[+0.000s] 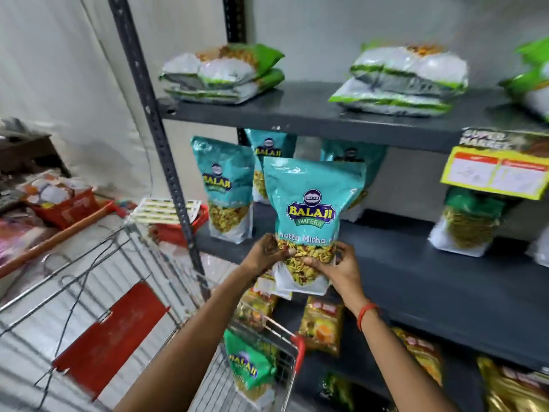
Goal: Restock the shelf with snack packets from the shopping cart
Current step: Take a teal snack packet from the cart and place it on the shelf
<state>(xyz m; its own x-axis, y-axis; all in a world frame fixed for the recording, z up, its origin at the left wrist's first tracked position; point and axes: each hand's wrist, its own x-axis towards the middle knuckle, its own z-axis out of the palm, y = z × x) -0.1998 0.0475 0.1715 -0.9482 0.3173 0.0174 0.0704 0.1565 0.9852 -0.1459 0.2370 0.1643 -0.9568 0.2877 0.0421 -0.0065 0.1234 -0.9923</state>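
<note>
A teal Balaji snack packet (312, 203) stands upright in front of the middle shelf (416, 269), gripped at its bottom by both hands. My left hand (269, 254) holds its lower left corner and my right hand (338, 269) its lower right. Behind it on that shelf stand three more teal packets (225, 185), the two at the back partly hidden. The wire shopping cart (285, 331) sits below my arms, with a green Balaji packet (249, 370) in its corner.
Flat green-and-white packets (222, 72) lie stacked on the top shelf. A green packet (466, 221) stands at the right under a yellow shelf label (493, 173). Yellow packets (320, 325) fill the lower shelf. Red baskets (68, 203) sit at left beside the dark upright post (166, 162).
</note>
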